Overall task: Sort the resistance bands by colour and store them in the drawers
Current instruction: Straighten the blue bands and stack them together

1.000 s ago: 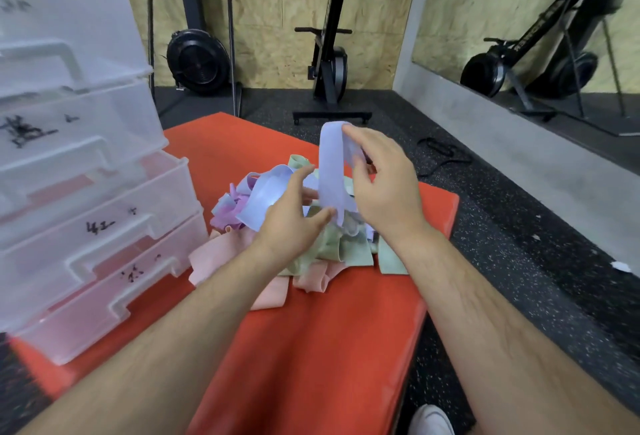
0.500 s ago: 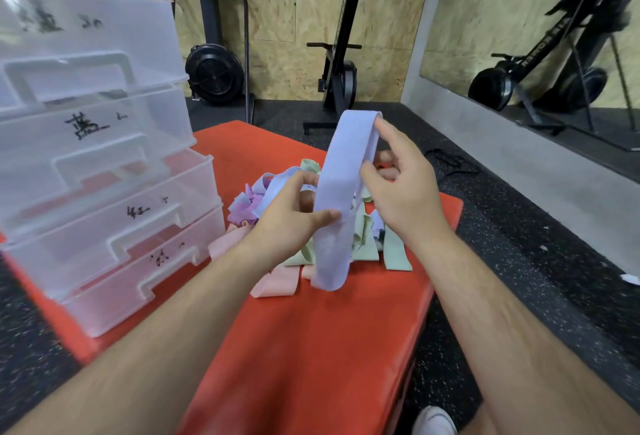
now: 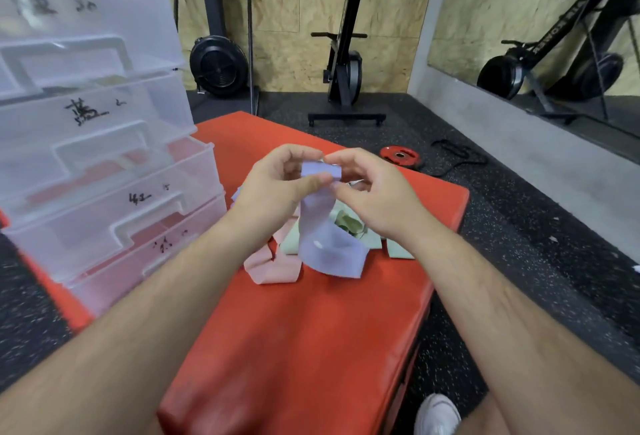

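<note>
A pale lilac-blue resistance band (image 3: 325,240) hangs in a loop from both my hands, above the pile of bands on the red pad (image 3: 311,337). My left hand (image 3: 277,188) pinches its top edge from the left, my right hand (image 3: 374,192) from the right. Under it lie a pink band (image 3: 273,270) and green bands (image 3: 349,226); most of the pile is hidden by my hands. The translucent drawer unit (image 3: 104,164) stands at the left, its drawers marked with handwritten labels.
A small red weight plate (image 3: 400,156) and a black cable (image 3: 453,152) lie on the dark rubber floor beyond the pad. Exercise machines (image 3: 346,53) stand against the plywood wall. A mirror is on the right. A white shoe (image 3: 438,414) shows at the bottom.
Both hands came together at the top of the lilac-blue band, which now hangs lower as a folded loop. The camera moved nearer to the drawers.
</note>
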Motion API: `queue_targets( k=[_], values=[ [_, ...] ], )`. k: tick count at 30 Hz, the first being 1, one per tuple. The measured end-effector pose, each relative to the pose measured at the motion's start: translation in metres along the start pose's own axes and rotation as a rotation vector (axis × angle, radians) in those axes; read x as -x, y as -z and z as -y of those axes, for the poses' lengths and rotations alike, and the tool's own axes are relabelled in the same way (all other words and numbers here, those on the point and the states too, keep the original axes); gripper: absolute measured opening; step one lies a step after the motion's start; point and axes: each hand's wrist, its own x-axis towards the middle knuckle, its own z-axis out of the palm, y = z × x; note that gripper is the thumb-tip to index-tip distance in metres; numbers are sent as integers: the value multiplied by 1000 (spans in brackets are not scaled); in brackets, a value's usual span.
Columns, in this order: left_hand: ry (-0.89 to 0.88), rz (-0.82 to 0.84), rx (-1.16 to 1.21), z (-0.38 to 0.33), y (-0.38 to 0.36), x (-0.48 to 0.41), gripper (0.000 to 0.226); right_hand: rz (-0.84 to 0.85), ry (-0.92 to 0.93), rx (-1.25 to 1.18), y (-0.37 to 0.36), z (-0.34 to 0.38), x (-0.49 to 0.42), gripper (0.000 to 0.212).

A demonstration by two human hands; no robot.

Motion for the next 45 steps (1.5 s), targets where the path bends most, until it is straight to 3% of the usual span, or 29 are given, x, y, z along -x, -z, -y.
queue_targets(
  k=[3,6,9,15,17,21,24,26,28,32,35,40,45],
  values=[
    [-33,-23,-101,-1,14,6,22,-46,28,-4,-10,4,-5,23],
    [-178,-130,-442,0,28,13,8,-26,77,-10,-21,11,-5,15],
    [-282,-174,-565,-3,40,21,5,-44,134,44,-32,17,-4,17],
    [-212,-78,-481,-2,55,37,9,107,29,-213,-53,29,6,7],
    [-167,-88,-448,0,58,45,9,175,-10,-216,-61,29,12,19],
    [-27,-65,-365,6,63,58,9,210,-31,-143,-71,26,19,14],
    [-20,-63,-345,8,65,67,12,260,-65,-122,-69,23,22,16],
    [-18,-106,-332,8,66,74,13,334,-85,-42,-65,21,25,19],
    [1,-171,-278,8,69,79,13,413,-92,108,-60,17,31,38],
    [90,-275,-170,13,86,87,15,552,-153,278,-40,11,43,29],
    [141,-312,-119,23,100,92,14,604,-219,377,-25,-3,48,33],
    [260,-335,-148,47,117,101,18,609,-354,443,8,-26,59,19],
    [410,-310,-264,78,129,122,19,489,-542,231,22,-52,77,17]
  ],
)
